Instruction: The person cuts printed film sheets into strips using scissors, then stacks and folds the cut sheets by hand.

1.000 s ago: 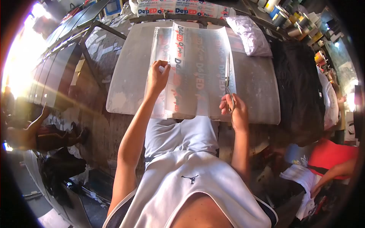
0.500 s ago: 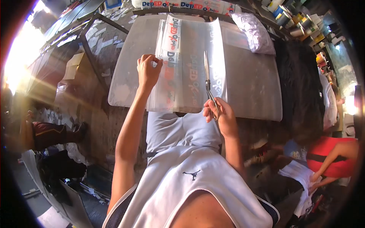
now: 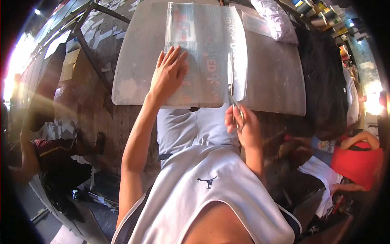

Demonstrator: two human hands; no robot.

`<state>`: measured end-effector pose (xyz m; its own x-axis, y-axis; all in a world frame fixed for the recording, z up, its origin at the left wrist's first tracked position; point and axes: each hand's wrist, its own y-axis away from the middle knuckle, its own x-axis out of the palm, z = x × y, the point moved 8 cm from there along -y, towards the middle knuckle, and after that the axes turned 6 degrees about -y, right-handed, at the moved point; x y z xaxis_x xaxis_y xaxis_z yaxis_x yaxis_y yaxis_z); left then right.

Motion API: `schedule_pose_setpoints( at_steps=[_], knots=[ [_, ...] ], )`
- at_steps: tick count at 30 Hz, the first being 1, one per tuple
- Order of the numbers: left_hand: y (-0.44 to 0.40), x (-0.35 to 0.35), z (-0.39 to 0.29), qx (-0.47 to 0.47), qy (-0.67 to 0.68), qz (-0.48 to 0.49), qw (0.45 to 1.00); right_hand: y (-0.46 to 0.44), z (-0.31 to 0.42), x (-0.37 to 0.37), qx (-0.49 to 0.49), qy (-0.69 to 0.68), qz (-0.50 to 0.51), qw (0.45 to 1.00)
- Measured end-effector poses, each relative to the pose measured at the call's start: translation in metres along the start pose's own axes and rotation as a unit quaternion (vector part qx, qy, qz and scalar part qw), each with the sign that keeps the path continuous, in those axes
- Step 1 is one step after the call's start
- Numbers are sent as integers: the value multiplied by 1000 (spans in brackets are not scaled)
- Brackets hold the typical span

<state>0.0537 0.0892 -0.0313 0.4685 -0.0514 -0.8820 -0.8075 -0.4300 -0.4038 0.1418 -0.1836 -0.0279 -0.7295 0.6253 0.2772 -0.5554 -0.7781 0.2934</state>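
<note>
— Biggest first?
— Grey table (image 3: 280, 83), rounded at the corners. Shows a pale scuff on the left part.
— Next to it?
— Dark cloth (image 3: 323, 81), heaped just beyond the right edge.
— And on top?
— Clear sheet (image 3: 207, 67), printed in red and blue. Lies across the middle of the table, reaches down to the near edge, shines white along the right side.
— Towards the far right corner?
— Pale pack (image 3: 278, 24) in shiny plastic. Sits near the cloth, well apart from the left hand (image 3: 168, 75).
— Doing what, that left hand?
— Rests palm down on the left part of the sheet, fingers stretched away from the body.
— Right hand (image 3: 248, 128)?
— Low, just past the near edge. Curls around the handles of the scissors (image 3: 231, 95).
— Pointing where?
— Away from the body, blades at the sheet's right part, beside the white strip.
— Blades apart or together?
— Hard to tell; too slim from above.
</note>
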Motion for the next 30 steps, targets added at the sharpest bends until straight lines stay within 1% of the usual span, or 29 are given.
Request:
schedule_pose_setpoints(
  at_steps=[4,7,9,11,13,15,16,18,21,25,30],
  knots=[
    [-4,1,-7,20,-13,19,1000,42,-29,18,73,-33,64,995],
    [-7,4,-9,29,2,30,999,61,-40,25,77,-27,88,993],
    [-9,3,-12,28,-20,40,999,70,-44,24,88,-30,82,992],
    [-9,5,-12,29,-19,34,999,78,-51,24,107,-26,97,989],
    [-5,8,-13,26,-17,33,999,88,-54,22,117,-24,91,989],
    [-6,4,-17,39,-48,-9,998,97,-51,24,108,-20,93,990],
    [-8,5,-16,39,-45,-7,998,101,-51,24,110,-20,90,990],
    [-7,9,-18,48,-3,-2,999,110,-57,25,151,-27,89,984],
    [-6,12,-18,47,30,1,998,115,-64,27,160,-39,81,983],
    [-5,9,-20,57,34,7,998,123,-68,27,172,-52,59,982],
    [1,13,-29,34,-7,-9,999,129,-64,31,192,-55,46,979]
  ],
)
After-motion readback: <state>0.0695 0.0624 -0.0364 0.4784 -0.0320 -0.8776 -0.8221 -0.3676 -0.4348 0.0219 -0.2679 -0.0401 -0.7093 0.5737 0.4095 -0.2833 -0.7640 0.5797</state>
